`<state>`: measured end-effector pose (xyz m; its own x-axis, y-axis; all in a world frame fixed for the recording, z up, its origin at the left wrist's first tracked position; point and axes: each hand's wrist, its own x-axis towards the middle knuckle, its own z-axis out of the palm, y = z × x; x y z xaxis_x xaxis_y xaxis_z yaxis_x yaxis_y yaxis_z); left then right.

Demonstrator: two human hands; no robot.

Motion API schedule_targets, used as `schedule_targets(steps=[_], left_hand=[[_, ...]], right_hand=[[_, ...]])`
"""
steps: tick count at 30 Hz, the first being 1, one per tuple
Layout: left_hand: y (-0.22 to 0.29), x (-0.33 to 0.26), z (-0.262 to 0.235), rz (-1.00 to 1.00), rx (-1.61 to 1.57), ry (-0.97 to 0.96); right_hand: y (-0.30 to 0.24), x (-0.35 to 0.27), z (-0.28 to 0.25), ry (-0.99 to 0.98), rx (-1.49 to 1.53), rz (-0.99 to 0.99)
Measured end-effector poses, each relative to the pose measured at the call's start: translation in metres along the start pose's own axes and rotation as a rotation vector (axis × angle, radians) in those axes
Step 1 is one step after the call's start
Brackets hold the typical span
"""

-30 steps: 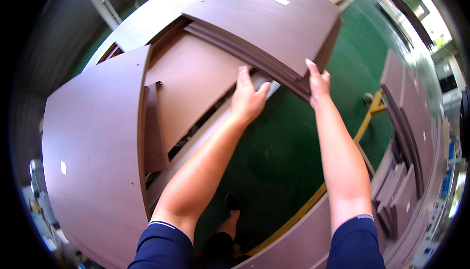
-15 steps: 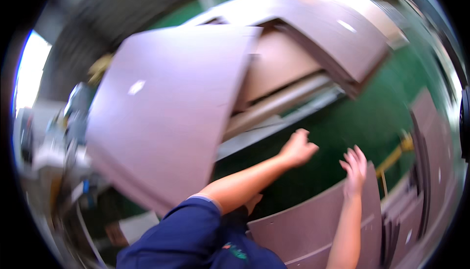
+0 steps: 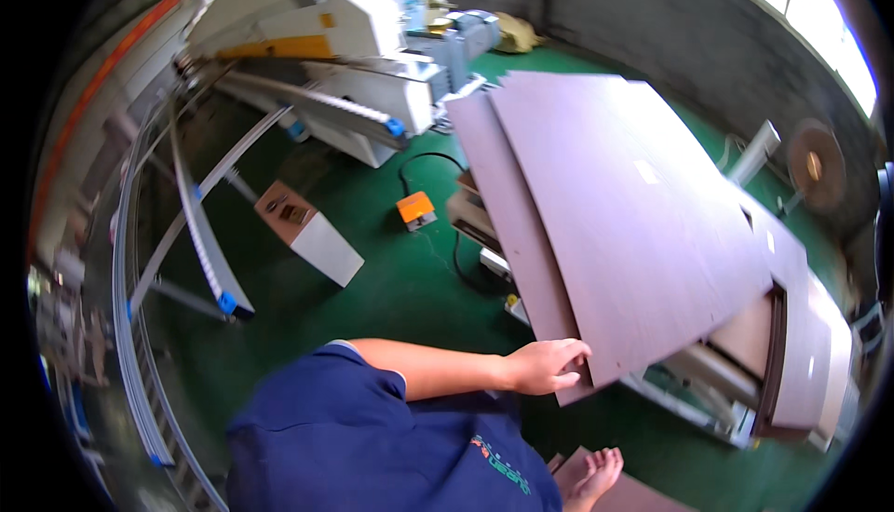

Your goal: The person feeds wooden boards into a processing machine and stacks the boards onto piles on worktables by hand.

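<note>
My left hand (image 3: 548, 367) is over the near corner of a stack of flat brown-mauve panels (image 3: 633, 223). Its fingers are loosely bent with the thumb apart, and whether it touches the lower panel (image 3: 521, 214) I cannot tell. The top panel carries a small white label (image 3: 646, 172) and lies askew, leaving a strip of the one beneath bare. Lower down, near the bottom edge, my right hand (image 3: 599, 475) shows half-curled fingers with nothing visible in them. Beside and below it are more brown panels (image 3: 638, 495), mostly cut off by the frame.
A metal-framed stand (image 3: 698, 396) bears the panels; another stack (image 3: 801, 326) sits at the right. An orange foot pedal (image 3: 416, 208) with a cable and a box-like pedestal (image 3: 317, 242) stand on the green floor. Machine arms with blue ends (image 3: 209, 242) reach in at left, near a large white machine (image 3: 345, 37).
My view has swung left, bringing the machine and foot pedal in. My left hand is now at the panel stack's near corner; my right hand has dropped toward the bottom edge.
</note>
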<state>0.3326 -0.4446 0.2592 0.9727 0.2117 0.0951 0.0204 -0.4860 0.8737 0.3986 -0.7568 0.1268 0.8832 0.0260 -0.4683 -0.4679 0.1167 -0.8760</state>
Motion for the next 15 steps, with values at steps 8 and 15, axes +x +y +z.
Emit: schedule_targets(steps=[8,15], left_hand=[[-0.067,-0.084,-0.041,-0.125,0.063,-0.170],[-0.125,-0.101,-0.115,-0.238,0.334,-0.469]], right_hand=[[0.003,-0.010,0.098,-0.212,-0.252,0.116],[-0.023,-0.036,0.162,0.065,-0.315,-0.169]])
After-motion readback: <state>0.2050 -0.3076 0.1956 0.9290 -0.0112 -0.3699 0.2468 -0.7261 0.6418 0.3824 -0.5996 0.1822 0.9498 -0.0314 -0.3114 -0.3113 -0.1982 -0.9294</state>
